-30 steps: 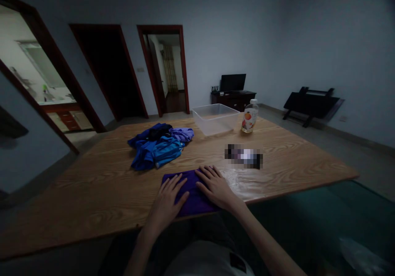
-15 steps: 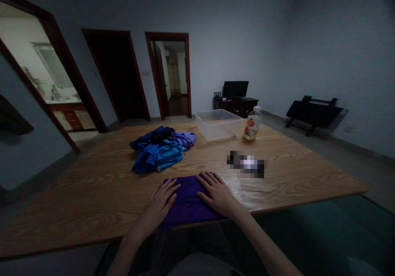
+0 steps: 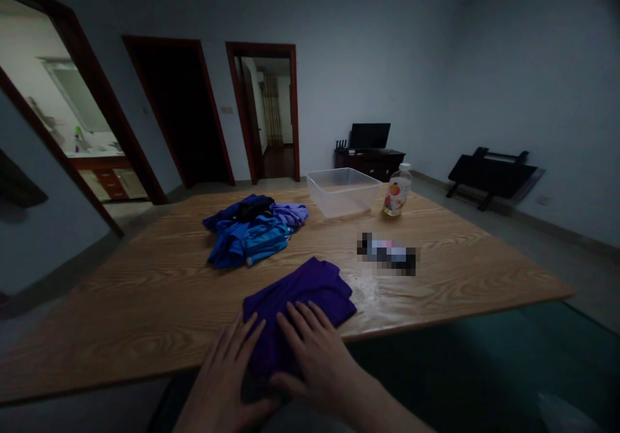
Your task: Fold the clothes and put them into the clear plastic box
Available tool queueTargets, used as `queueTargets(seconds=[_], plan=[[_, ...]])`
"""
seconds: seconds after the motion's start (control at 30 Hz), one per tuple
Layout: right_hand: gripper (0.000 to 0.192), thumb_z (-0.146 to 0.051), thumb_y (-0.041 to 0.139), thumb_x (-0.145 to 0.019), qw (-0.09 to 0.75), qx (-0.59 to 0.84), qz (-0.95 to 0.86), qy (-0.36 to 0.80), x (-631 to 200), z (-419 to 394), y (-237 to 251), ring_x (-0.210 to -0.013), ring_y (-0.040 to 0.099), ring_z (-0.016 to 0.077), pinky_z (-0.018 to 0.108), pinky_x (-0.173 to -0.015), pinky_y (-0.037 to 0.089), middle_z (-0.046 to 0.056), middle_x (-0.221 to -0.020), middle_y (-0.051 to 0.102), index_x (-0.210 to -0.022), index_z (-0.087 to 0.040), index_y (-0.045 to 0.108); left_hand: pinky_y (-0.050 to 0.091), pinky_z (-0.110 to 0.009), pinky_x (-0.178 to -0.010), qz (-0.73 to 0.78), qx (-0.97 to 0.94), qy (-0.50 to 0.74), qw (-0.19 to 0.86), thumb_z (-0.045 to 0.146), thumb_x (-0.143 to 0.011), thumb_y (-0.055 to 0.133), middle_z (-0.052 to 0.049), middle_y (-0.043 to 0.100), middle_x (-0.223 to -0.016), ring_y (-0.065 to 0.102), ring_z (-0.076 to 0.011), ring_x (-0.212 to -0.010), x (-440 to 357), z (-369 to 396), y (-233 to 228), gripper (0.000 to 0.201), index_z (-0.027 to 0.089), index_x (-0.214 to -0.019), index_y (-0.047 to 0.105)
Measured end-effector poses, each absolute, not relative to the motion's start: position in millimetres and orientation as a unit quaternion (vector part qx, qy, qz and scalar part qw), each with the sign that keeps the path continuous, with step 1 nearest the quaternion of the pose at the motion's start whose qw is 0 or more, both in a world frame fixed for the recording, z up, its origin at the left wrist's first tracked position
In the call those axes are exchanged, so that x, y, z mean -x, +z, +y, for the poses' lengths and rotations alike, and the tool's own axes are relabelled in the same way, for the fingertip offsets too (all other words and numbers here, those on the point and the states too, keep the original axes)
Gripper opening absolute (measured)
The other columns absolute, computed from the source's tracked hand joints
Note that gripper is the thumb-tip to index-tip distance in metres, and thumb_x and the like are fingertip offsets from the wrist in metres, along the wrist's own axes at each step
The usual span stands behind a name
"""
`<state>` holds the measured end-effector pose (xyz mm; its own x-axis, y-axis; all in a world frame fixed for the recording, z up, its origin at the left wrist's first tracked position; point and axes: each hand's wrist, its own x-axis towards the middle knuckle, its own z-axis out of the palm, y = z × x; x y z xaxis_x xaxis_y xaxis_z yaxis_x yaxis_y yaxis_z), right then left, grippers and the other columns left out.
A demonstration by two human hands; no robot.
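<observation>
Cloth [image 3: 298, 294], purple and folded, lies at the near table [image 3: 145, 304] edge, running away from my fingertips. I have my left hand [image 3: 225, 375] and right hand [image 3: 314, 355] flat on its near end, fingers spread, gripping nothing. Beyond my fingers sit a clothes pile [image 3: 254, 229], tub [image 3: 343, 190] and bottle [image 3: 396, 190].

Pretty dim room, plain grey-blue walls [image 3: 387, 45] and a grey floor [image 3: 557, 252]. The big wood-grain worktop [image 3: 145, 304] takes up most of the view. Back wall has two dark-red framed doorways, one pitch black [image 3: 179, 116], one opening onto a lit hallway [image 3: 268, 113]. Far left opens to a bright kitchen [image 3: 53, 110]. There's a low dark cabinet [image 3: 371, 163] with a monitor [image 3: 369, 135] on it, and a folded black table [image 3: 491, 173] against the right wall.
</observation>
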<state>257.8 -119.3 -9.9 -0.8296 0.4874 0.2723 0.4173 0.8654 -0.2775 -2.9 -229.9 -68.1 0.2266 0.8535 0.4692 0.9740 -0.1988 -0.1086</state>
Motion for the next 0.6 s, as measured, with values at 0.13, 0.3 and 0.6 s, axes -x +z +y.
queueTargets(seconds=[0.13,0.3,0.6], plan=[[0.107,-0.07,0.069,-0.097,0.137,0.185,-0.968,0.1,-262.8,-129.5,-31.1,-0.169,0.015,0.0385,0.058,-0.139,0.014,0.016,-0.182,0.016,-0.176,-0.017,0.019,0.05,-0.049,-0.117,-0.589,0.764,-0.161,0.21,0.037,-0.098,0.063,-0.008,0.059,-0.159,0.054,-0.0334,-0.147,-4.1,-246.5,-67.0,0.067,0.03,-0.163,0.047],[0.078,-0.038,0.069,-0.103,0.165,0.206,-0.962,0.067,-267.3,-121.0,-51.9,-0.168,0.019,0.0312,0.055,-0.14,0.01,0.008,-0.181,0.026,-0.17,-0.02,0.035,0.048,-0.054,-0.119,-0.601,0.75,-0.201,0.192,0.006,-0.085,0.056,-0.007,0.069,-0.135,0.062,-0.0322,-0.134,-10.2,-227.5,-59.7,0.052,0.031,-0.129,0.069],[0.084,-0.015,0.064,-0.099,0.253,0.215,-0.939,0.091,-255.5,-138.0,-59.0,-0.163,0.033,0.0266,0.053,-0.139,0.018,0.007,-0.176,0.04,-0.173,-0.025,0.026,0.045,-0.044,-0.121,-0.531,0.814,-0.209,0.104,0.001,-0.082,0.05,-0.003,0.077,-0.126,0.071,-0.0231,-0.125,-18.2,-204.8,-14.4,0.055,0.026,-0.129,0.061]])
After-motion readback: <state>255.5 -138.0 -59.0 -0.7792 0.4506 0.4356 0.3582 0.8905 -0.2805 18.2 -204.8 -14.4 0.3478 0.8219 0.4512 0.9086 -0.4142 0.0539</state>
